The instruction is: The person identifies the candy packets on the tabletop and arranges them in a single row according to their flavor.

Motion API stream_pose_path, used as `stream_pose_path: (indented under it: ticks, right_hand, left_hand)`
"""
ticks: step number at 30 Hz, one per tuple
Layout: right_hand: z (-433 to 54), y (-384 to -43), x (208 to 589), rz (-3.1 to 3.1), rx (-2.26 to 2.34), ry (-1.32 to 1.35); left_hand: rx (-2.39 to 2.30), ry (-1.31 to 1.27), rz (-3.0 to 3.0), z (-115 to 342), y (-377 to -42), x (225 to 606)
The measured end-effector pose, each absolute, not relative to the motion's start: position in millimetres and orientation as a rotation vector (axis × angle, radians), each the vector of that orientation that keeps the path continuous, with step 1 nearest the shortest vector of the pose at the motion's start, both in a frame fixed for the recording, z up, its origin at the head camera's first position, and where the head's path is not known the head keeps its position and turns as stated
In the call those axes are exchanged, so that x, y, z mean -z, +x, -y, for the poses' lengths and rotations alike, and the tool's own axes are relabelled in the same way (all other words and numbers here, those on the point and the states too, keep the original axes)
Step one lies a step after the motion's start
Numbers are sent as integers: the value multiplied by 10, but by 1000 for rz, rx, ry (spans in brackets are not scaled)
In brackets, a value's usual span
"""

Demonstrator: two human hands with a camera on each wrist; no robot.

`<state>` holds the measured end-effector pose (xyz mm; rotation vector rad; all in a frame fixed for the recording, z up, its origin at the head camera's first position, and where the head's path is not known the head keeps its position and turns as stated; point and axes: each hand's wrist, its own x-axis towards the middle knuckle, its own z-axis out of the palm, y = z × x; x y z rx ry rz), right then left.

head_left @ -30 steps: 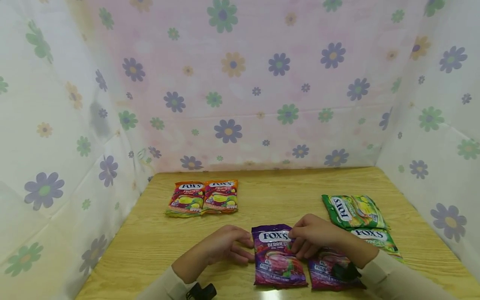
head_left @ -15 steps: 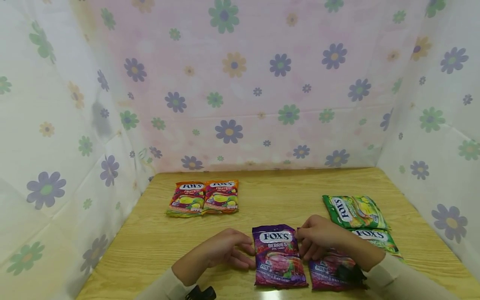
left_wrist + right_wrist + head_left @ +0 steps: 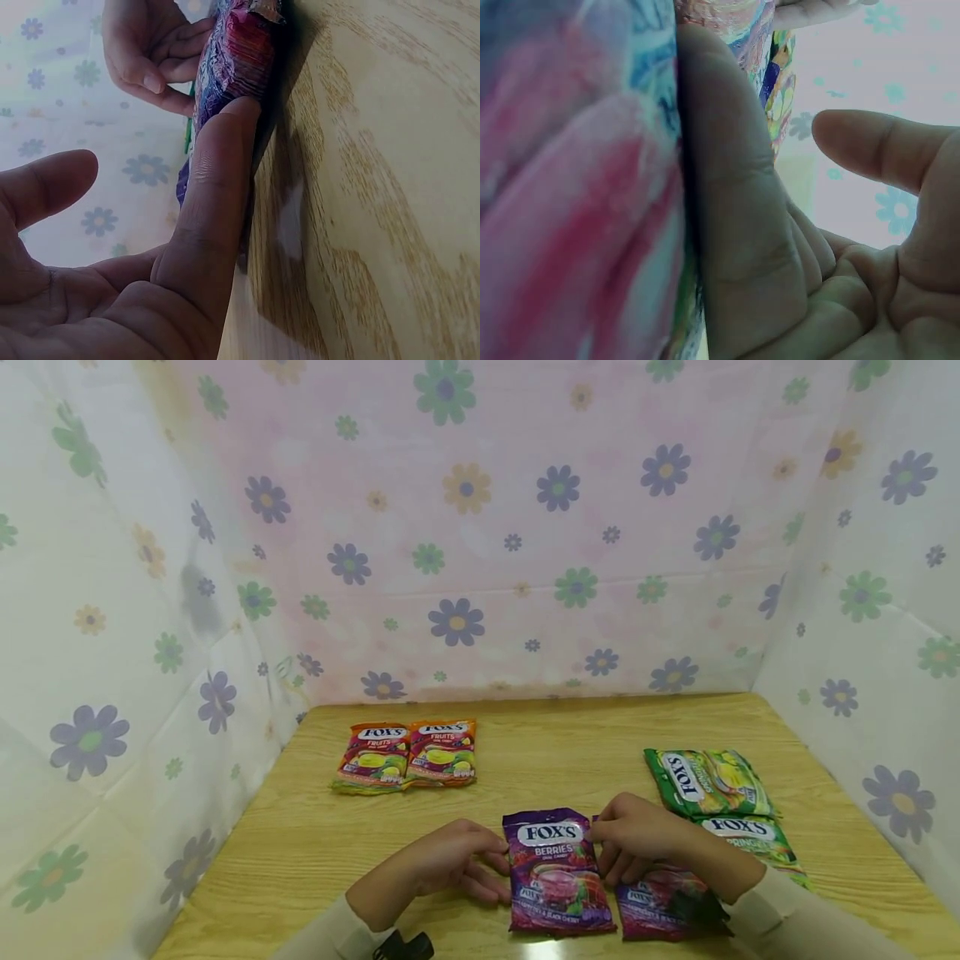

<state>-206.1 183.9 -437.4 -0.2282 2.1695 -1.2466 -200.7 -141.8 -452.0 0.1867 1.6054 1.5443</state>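
Two purple bags of berry candy lie side by side near the table's front. My left hand (image 3: pixel 459 860) is at the left edge of the left candy bag (image 3: pixel 557 872). In the left wrist view, its extended finger (image 3: pixel 206 202) touches a bag's side and the thumb stands apart. My right hand (image 3: pixel 641 835) is over the upper part of the right candy bag (image 3: pixel 660 906), partly hiding it, with fingertips by the gap between the bags. In the right wrist view, its fingers (image 3: pixel 731 202) lie fairly straight along a bag, thumb apart.
Two orange fruit candy bags (image 3: pixel 408 756) lie together at the back left of the wooden table (image 3: pixel 555 743). Two green candy bags (image 3: pixel 712 783) lie at the right, the nearer partly behind my right forearm. Flowered cloth (image 3: pixel 495 560) encloses the back and sides.
My right hand has shifted slightly right, off the left purple bag's upper right edge to the gap between the bags. The left hand has dropped slightly. The bags look unmoved.
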Motion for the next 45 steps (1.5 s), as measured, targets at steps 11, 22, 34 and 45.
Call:
stream_pose_path:
  ticks: [11, 22, 34, 45]
  right_hand:
    - [-1858, -2078, 4404, -2109, 1325, -232]
    - [-1852, -2092, 4409, -2082, 1380, -206]
    - [-1839, -2090, 4332, -2063, 1455, -215]
    - [-1832, -2123, 4202, -2087, 1503, -253]
  left_hand:
    - [-1580, 205, -1595, 1415, -2000, 4556]
    - [-1603, 233, -1606, 1419, -1977, 4500]
    - [-1647, 233, -1644, 1443, -1985, 4465]
    - [-1691, 235, -1648, 1441, -2029, 4398]
